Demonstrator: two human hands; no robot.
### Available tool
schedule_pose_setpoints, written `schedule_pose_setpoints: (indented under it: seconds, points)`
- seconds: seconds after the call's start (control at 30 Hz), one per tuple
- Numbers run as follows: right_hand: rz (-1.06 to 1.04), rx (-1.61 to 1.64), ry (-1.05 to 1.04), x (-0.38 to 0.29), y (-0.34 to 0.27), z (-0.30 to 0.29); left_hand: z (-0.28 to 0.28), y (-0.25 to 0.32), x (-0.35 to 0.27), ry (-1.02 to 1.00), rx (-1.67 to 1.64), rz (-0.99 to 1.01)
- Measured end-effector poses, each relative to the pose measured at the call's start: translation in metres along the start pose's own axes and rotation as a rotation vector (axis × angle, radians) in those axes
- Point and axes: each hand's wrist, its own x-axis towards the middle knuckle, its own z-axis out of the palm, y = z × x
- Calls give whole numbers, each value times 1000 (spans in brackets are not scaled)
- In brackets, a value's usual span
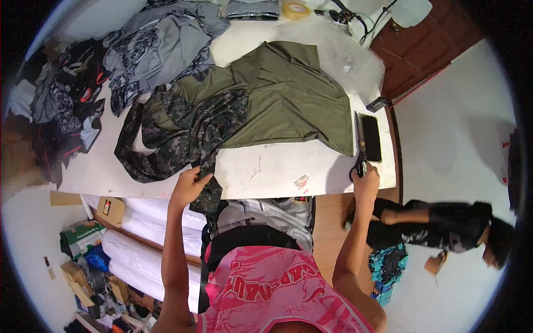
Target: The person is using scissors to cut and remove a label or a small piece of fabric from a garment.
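Note:
My left hand (192, 185) pinches the camouflage fabric (208, 120) of a garment at the table's front edge, where a strip of it hangs over. This fabric lies against an olive-green shirt (291, 100) spread on the white table (258, 170). At the right, my right hand (366, 179) is on the black handles of scissors (359, 154), whose blades point away from me. A smartphone (371, 137) with a dark screen lies just right of the scissors.
Grey patterned garments (162, 45) and dark clothes (70, 104) lie at the left. Clear plastic bags (349, 62), a tape roll (296, 10) and a small black box (376, 104) are farther back. Wrapped white rolls (137, 254) sit below the table. Another person (441, 224) is at the right.

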Motion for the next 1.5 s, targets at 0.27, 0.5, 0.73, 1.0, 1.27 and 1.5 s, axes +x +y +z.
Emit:
schedule_pose_setpoints:
  seconds: [0.27, 0.5, 0.73, 1.0, 1.27, 1.5]
  points:
    - [-530, 41, 86, 26, -58, 69, -44, 72, 27, -400, -319, -256]
    - [-451, 177, 143, 36, -62, 85, -204, 161, 240, 522, -222, 636]
    - [-556, 313, 139, 39, -50, 80, -65, 82, 110, -59, 564, 457]
    - [-525, 278, 114, 35, -41, 38, -31, -46, 7, 378, 665, 274]
    - [-394, -27, -350, 22, -35, 5, -72, -21, -48, 187, 568, 138]
    - [-713, 303, -313, 41, -102, 44, -66, 4, 19, 254, 98, 33]
